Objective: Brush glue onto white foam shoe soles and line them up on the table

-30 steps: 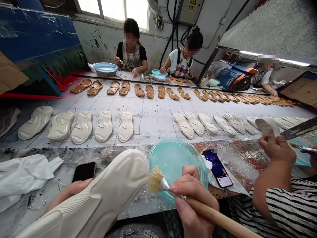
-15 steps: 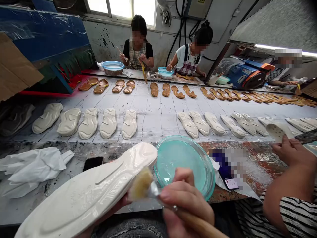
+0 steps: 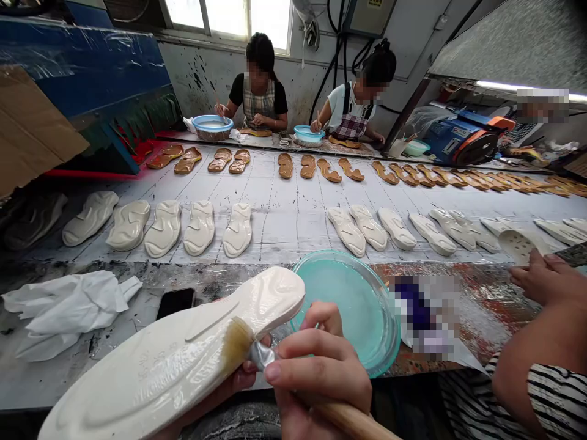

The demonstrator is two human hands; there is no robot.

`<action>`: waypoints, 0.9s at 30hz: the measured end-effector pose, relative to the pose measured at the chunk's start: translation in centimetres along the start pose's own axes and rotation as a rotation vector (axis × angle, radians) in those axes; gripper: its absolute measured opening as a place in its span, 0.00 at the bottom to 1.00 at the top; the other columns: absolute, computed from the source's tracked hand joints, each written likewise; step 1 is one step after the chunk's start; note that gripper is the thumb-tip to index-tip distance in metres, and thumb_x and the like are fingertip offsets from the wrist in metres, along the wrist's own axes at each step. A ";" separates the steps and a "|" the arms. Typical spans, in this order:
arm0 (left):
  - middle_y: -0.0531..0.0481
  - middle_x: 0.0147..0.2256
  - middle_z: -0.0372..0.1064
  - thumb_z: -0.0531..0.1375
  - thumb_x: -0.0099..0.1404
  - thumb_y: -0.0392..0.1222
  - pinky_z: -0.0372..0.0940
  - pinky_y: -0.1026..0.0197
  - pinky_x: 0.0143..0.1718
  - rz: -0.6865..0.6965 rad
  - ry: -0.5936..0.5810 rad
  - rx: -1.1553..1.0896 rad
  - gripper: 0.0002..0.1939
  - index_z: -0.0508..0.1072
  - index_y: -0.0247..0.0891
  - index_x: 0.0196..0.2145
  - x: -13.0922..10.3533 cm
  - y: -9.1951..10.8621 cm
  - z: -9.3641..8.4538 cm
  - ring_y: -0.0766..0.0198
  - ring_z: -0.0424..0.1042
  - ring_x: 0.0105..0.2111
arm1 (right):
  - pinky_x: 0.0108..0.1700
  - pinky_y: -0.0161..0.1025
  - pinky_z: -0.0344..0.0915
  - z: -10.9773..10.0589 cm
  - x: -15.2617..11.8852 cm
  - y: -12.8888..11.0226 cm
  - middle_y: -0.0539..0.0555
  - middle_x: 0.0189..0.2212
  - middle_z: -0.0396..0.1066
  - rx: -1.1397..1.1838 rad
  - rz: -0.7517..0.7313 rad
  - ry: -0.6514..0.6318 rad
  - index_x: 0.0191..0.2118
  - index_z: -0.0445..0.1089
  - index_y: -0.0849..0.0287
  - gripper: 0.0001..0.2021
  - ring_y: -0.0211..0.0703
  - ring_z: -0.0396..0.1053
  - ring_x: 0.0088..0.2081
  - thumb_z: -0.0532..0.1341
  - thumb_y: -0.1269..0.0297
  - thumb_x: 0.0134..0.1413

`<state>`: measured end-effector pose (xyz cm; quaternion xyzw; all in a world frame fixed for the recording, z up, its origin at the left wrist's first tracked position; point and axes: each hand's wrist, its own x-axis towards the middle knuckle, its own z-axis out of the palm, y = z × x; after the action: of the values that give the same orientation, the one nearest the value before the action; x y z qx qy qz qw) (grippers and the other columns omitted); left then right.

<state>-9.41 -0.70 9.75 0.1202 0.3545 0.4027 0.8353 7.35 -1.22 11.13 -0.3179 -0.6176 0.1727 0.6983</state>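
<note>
A large white shoe sole (image 3: 151,360), shiny with wet coating, lies tilted in my left hand (image 3: 233,385), whose fingers curl around its underside and near edge. Most of that hand is hidden beneath the sole. My right hand (image 3: 316,366) grips a brush (image 3: 236,345) with a wooden handle and a silver ferrule. Its pale bristles press on the sole's near side, around the middle. Just behind my right hand stands a round teal bowl (image 3: 348,311) of milky liquid.
A crumpled white cloth (image 3: 77,311) and a phone (image 3: 175,302) lie on the bench. Beyond runs a white conveyor (image 3: 288,232) with rows of white soles (image 3: 199,227) and brown soles (image 3: 285,165). A co-worker's arm (image 3: 541,348) is close at right; more people sit across.
My right hand has moved left, bringing the bristles onto the sole's side. The sole has shifted slightly right. Across the conveyor, a co-worker has lowered a brown sole to the table.
</note>
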 end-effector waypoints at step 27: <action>0.39 0.32 0.80 0.56 0.67 0.50 0.73 0.51 0.30 0.047 0.389 -0.011 0.20 0.75 0.32 0.47 2.0 3.4 0.5 0.50 0.78 0.28 | 0.30 0.36 0.57 -8.2 -4.2 5.5 0.50 0.17 0.65 -0.367 1.052 -0.058 0.25 0.72 0.58 0.21 0.39 0.62 0.23 0.64 0.43 0.52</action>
<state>-10.18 3.06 10.72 0.0440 0.5040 0.4397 0.7421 15.39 -1.66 4.08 -0.6947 -0.4146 0.3963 0.4341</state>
